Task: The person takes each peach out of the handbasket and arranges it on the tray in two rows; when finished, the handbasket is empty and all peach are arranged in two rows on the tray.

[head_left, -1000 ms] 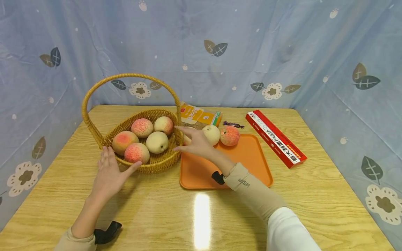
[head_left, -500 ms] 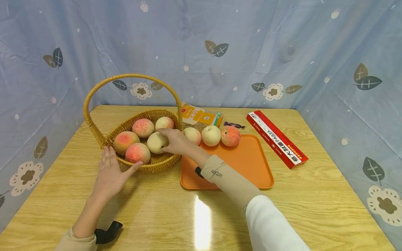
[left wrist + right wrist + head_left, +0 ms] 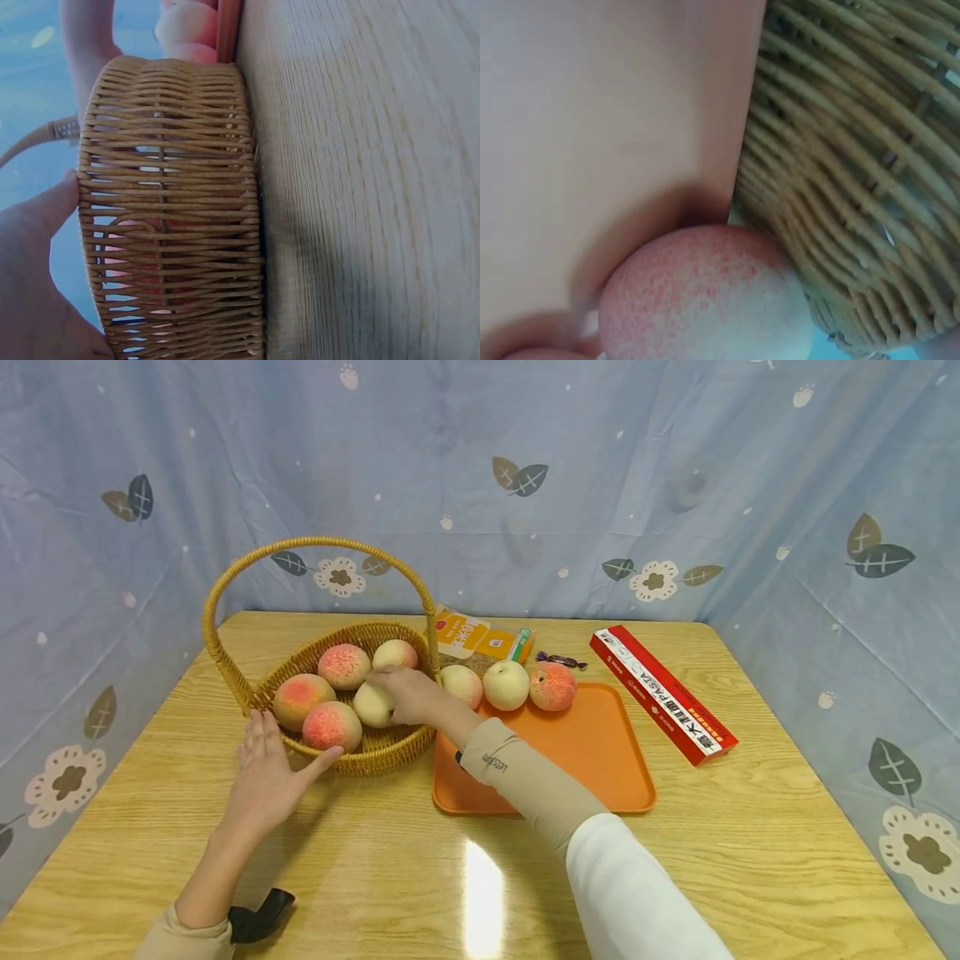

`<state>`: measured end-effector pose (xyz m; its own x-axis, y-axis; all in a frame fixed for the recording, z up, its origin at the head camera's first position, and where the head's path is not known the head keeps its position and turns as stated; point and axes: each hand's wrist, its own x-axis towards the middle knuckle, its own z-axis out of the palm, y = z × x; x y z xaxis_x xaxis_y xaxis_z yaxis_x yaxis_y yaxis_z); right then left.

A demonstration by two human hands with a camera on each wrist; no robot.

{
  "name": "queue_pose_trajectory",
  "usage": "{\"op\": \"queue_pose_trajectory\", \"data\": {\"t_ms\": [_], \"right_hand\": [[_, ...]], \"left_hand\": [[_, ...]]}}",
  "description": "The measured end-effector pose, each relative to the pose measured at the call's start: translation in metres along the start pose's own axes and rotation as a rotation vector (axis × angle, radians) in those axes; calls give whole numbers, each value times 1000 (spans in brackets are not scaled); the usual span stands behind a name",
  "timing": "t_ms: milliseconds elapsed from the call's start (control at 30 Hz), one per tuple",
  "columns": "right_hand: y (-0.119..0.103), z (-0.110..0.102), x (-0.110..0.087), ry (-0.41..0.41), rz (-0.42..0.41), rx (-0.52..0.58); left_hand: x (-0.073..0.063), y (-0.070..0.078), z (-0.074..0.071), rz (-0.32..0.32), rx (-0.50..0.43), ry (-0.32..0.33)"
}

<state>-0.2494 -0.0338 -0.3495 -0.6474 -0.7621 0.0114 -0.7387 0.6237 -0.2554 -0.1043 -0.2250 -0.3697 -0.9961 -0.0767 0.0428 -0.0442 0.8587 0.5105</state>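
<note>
A wicker basket (image 3: 375, 763) with a tall arched handle stands at the left of the table, holding several peaches. My right hand (image 3: 416, 695) reaches over the basket's right side and grips a pale peach (image 3: 370, 703), its fingers partly hidden by the hand. Around that one lie a pink peach (image 3: 344, 666), an orange-red peach (image 3: 302, 700) and a red peach (image 3: 332, 725). My left hand (image 3: 264, 777) rests at the basket's front left rim, fingers straight and thumb spread along it. In the left wrist view the left thumb (image 3: 52, 202) touches the woven rim.
Right of the basket lies an orange tray (image 3: 570, 760). Along its back edge sit a blushed peach (image 3: 461, 685), a cream peach (image 3: 506, 685) and a red peach (image 3: 553, 686). Behind are an orange packet (image 3: 480, 637), a wrapped candy (image 3: 561, 660) and a red pasta box (image 3: 663, 695).
My right hand has moved left from above the basket's right rim and the tray, down onto the pale peach, which it now grips. My left hand stays at the basket rim.
</note>
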Motion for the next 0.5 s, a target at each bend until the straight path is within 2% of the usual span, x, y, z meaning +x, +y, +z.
{"op": "queue_pose_trajectory", "data": {"t_ms": [67, 133, 367, 500], "right_hand": [[2, -1, 0, 23, 1, -64], [4, -2, -1, 24, 8, -78], [7, -8, -2, -62, 26, 126], [6, -8, -4, -65, 64, 166]], "left_hand": [[0, 0, 0, 5, 0, 7], [0, 0, -1, 8, 0, 11], [0, 0, -1, 13, -6, 16], [0, -2, 0, 12, -6, 16]]}}
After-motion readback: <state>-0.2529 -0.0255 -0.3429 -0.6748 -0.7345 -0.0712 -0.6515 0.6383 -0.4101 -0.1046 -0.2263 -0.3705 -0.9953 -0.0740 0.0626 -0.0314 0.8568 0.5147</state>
